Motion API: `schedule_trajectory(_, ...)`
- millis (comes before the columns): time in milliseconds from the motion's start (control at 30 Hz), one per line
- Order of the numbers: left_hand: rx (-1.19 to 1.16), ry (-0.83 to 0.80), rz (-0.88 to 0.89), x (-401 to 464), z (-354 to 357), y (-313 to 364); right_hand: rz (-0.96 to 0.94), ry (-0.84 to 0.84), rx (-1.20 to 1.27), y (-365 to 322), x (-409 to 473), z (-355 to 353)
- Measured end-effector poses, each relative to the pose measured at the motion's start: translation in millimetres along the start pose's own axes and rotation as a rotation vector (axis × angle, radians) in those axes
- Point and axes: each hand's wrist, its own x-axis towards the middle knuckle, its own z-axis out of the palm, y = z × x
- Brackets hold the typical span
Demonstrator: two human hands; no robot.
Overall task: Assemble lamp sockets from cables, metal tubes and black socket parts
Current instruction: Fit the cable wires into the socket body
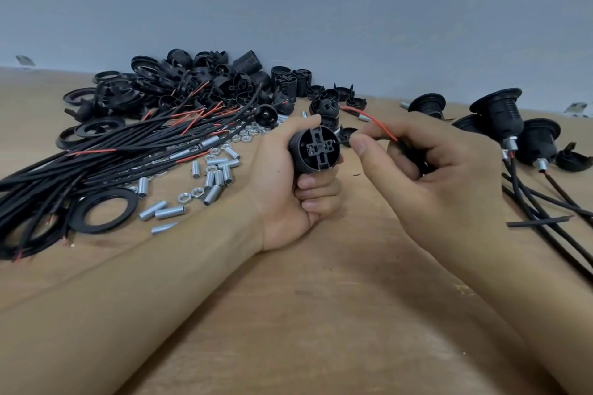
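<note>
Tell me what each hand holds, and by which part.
Left hand grips the black socket body around its barrel. Right hand holds a black cable end; its red wire sticks out.

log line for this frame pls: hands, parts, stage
left hand: grips socket body | right hand: pinches red wire | stage: wiring, wire not yet in socket | finished sockets: right side of table

black socket body [316, 151]; red wire [372, 120]; silver tubes [211, 178]
</note>
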Motion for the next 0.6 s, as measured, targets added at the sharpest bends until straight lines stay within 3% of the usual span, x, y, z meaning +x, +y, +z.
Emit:
schedule_trajectory(267,0.062,0.025,0.024,-0.6,1.2,-2.0,0.023,-0.028,0.020,-2.4,-1.5,-1.5)
schedule_trajectory(500,0.109,0.031,0.014,-2.2,2.7,-1.4,0.322,-0.073,0.221,-2.6,2.5,-0.6)
schedule_trajectory(600,0.123,0.042,0.012,-2.6,4.2,-1.6,0.356,-0.053,0.214,-2.4,1.7,-0.1)
